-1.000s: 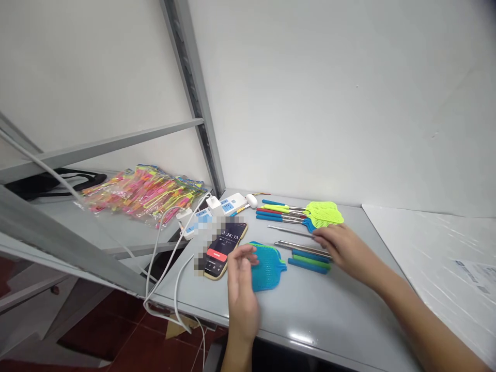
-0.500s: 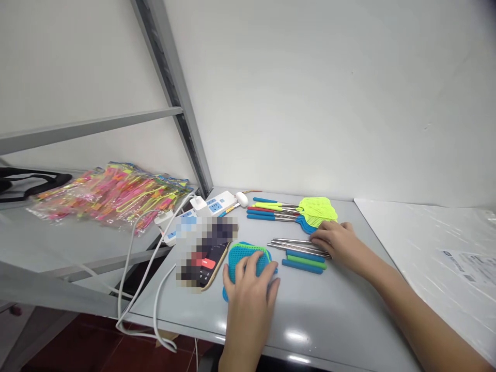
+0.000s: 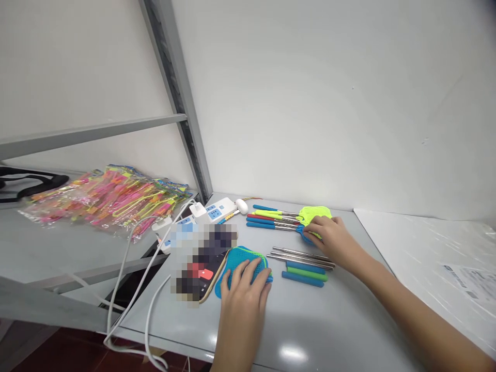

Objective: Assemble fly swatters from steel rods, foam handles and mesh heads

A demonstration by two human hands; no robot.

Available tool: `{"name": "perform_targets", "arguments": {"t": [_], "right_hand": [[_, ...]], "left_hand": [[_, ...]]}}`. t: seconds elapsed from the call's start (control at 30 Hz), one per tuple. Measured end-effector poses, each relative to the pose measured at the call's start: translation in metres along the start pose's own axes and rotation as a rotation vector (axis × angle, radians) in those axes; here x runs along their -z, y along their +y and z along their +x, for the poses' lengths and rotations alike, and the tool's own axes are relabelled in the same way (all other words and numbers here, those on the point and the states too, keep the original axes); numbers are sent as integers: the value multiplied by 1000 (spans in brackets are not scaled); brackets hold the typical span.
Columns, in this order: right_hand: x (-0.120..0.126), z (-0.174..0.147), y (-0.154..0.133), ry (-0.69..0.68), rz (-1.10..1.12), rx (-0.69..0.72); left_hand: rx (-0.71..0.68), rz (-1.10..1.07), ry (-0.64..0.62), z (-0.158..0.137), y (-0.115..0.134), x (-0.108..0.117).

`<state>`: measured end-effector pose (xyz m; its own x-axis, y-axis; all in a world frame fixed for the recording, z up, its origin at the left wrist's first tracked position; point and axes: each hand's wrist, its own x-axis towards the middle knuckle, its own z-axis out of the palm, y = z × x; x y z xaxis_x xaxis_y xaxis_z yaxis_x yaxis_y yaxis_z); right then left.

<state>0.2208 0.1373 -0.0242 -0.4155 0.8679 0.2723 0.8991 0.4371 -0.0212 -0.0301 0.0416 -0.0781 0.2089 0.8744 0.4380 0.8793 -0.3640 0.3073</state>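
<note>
Fingers spread, my left hand (image 3: 246, 292) rests on loose mesh fly swatter heads (image 3: 241, 257), mostly blue with a green one showing at the edge. My right hand (image 3: 329, 235) reaches over the heads of several assembled fly swatters, touching near a blue head (image 3: 304, 233) and a yellow-green head (image 3: 315, 213). Its fingers are bent but look slightly apart, and they cover part of those heads. Between my hands lie several thin metal rods (image 3: 294, 254). Just in front of the rods are blue and green handle tubes (image 3: 306, 272).
A phone (image 3: 215, 268), partly pixelated, lies left of my left hand. Behind it are a power strip (image 3: 220, 209) with white cables (image 3: 126, 263) and a white earbud case (image 3: 241, 206). Bagged colourful items (image 3: 116, 194) fill the left shelf. White wrapped sheeting (image 3: 434, 258) lies at right.
My right hand has moved from the metal rods to the swatter heads behind them, leaving the rods on the table. My left hand stays on the loose heads, shifted slightly left with them.
</note>
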Motion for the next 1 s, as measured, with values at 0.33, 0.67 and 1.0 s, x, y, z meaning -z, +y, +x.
{"name": "perform_targets", "arguments": {"t": [0.33, 0.67, 1.0], "right_hand": [[-25, 69, 8, -81, -149, 104], [31, 38, 30, 10, -138, 86], [75, -89, 3, -5, 59, 120]], "left_hand": [[10, -136, 55, 0, 9, 9], [-5, -224, 162, -1, 2, 7], [10, -355, 230, 15, 42, 23]]}}
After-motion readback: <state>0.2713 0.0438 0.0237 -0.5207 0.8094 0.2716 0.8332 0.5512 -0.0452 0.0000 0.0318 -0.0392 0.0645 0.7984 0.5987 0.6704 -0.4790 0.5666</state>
